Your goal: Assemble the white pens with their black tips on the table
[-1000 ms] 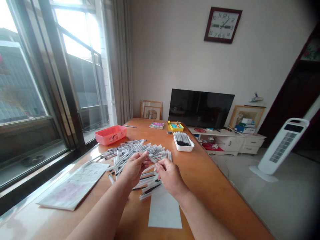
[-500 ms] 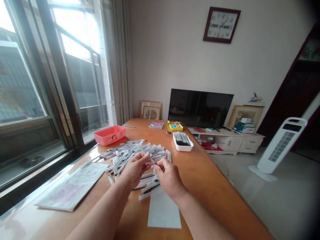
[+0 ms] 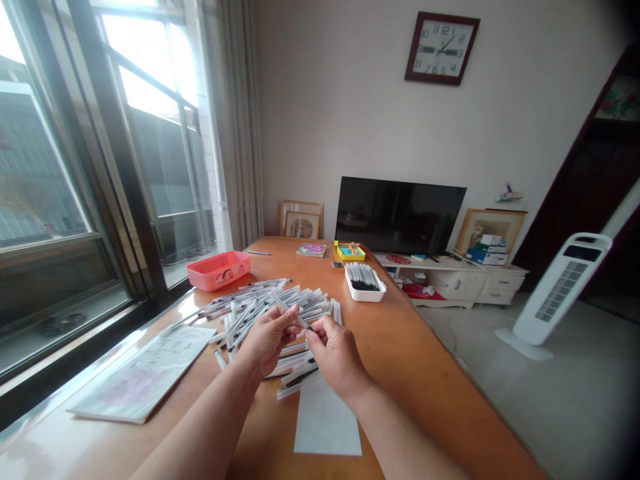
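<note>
My left hand (image 3: 267, 335) pinches a clear white pen (image 3: 290, 311) by its barrel and holds it slanted above the wooden table (image 3: 415, 373). My right hand (image 3: 336, 352) grips the pen's near end with closed fingers, right beside my left hand. Under both hands lies a loose pile of several white pens (image 3: 260, 307). A white sheet of paper (image 3: 327, 423) lies on the table below my right wrist.
A pink tray (image 3: 219, 269) stands at the left by the window. A white tray of pens (image 3: 365, 281) sits further back, with a yellow box (image 3: 351, 252) and a booklet (image 3: 313, 250) behind it. A printed sheet (image 3: 145, 370) lies near left. A fan (image 3: 560, 290) stands on the floor.
Both hands have stayed together on the pen; my right hand has edged slightly towards my left. The view has shifted a little.
</note>
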{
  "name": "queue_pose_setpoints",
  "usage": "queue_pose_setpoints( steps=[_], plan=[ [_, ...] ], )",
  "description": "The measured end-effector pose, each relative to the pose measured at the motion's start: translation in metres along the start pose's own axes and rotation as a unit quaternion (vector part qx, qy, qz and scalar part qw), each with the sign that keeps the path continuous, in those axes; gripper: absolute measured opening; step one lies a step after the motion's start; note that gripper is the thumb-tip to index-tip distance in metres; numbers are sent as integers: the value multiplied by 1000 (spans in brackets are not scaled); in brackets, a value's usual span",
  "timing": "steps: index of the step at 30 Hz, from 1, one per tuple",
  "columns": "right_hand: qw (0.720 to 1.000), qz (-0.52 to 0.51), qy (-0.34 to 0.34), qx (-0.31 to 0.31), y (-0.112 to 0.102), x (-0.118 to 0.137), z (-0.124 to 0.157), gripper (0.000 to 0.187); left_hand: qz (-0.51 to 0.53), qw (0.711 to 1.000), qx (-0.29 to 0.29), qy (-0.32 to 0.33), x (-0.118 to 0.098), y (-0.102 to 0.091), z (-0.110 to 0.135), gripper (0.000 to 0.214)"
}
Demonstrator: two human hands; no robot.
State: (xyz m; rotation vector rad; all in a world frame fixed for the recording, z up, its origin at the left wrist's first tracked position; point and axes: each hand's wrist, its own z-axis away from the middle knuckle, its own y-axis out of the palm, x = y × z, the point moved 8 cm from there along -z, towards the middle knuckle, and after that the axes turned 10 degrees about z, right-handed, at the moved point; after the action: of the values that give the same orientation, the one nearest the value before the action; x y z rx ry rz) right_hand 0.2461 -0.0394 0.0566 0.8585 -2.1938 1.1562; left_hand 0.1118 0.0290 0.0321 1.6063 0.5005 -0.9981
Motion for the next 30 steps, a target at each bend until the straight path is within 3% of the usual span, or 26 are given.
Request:
queue_pose_setpoints(
  steps=[6,14,19,22,26,30],
  plan=[
    [1000,21,-22,-5,-1,5,1,10,-17,999,-31,8,0,-4,1,37],
    [999,-28,23,5,1,-6,0,13,8,1000,21,-15,-1,5,2,28],
    [1000,-1,5,4,-1,0,0,12,11,999,-42,13,-4,-9,-1,32],
    [997,-63,41,17,4,-8,1,14,28,997,-64,29,-6,-14,-3,34],
    [965,-207,151,50,16,-28,1,21,29,997,-73,24,-6,-17,-4,31],
    [899,-364,239,52,23,-34,4,25,24,997,-71,15,-3,-16,-4,29]
  ],
)
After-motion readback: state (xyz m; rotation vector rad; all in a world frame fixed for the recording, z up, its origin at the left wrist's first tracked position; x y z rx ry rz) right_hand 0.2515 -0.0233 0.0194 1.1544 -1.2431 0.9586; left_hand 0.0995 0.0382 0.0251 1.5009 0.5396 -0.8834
